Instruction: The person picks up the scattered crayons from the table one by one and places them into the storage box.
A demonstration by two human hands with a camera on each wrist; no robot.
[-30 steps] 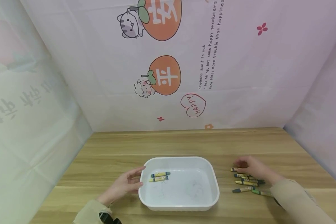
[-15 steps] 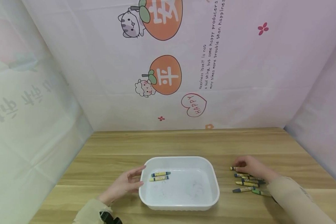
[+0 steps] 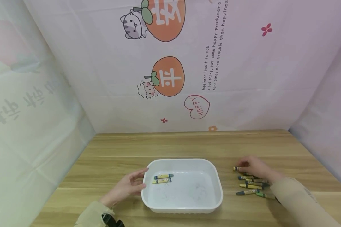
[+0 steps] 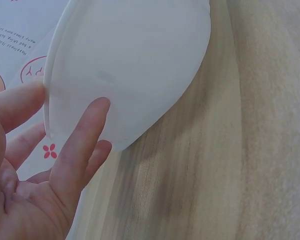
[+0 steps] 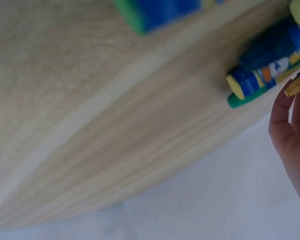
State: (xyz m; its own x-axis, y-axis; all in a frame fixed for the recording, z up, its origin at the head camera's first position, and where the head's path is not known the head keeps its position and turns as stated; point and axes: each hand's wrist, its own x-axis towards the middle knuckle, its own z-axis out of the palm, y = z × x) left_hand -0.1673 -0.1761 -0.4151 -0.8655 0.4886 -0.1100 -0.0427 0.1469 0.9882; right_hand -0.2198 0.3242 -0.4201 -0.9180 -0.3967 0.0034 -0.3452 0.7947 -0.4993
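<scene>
My left hand (image 3: 129,186) is at the left end of a white plastic bin (image 3: 182,209). In the left wrist view its nearly straight fingers (image 4: 85,135) touch the bin's outer wall (image 4: 135,60). Two crayons, one blue-tipped (image 3: 163,176) and one yellow-tipped (image 3: 162,181), lie side by side inside the bin. To the right of the bin, my right hand (image 3: 255,167) pinches a yellow-wrapped crayon (image 3: 236,168). Its yellowish end (image 5: 296,86) pokes out between thumb and finger in the right wrist view. Several more crayons (image 3: 250,186) lie below that hand.
A dark grey crayon (image 3: 247,192) and a green one (image 3: 265,195) lie nearest the front of the group, the green one partly behind the right sleeve (image 3: 298,201). The wooden table (image 3: 119,145) meets a printed cloth backdrop (image 3: 233,116) at its far edge.
My right hand has shifted slightly away from me with the pinched crayon, apart from the others. The left hand and the bin stay in place.
</scene>
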